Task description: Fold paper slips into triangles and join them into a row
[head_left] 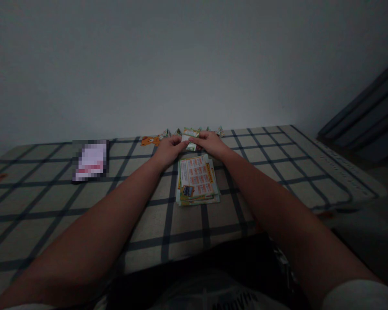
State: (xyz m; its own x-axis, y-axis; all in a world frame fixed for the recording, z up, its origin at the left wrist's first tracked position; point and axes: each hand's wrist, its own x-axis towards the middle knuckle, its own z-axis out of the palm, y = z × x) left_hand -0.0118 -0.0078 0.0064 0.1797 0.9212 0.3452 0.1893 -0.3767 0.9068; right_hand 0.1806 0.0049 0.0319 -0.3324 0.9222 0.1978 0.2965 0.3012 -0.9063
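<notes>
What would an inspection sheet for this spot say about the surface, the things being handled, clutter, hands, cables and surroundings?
Surface: checked cloth, pale with dark lines and a bear print near the back.
Things handled: small packet between the hands; stack of printed sheets nearer the wearer; crinkled pieces in a row behind, details too small to tell.
Clutter: pixelated item at the left; cannot tell what.
Hands: left hand and right hand both hold the packet.
Cables: nothing seen.
Surroundings: plain wall, dark folded fabric at right; dim light.
</notes>
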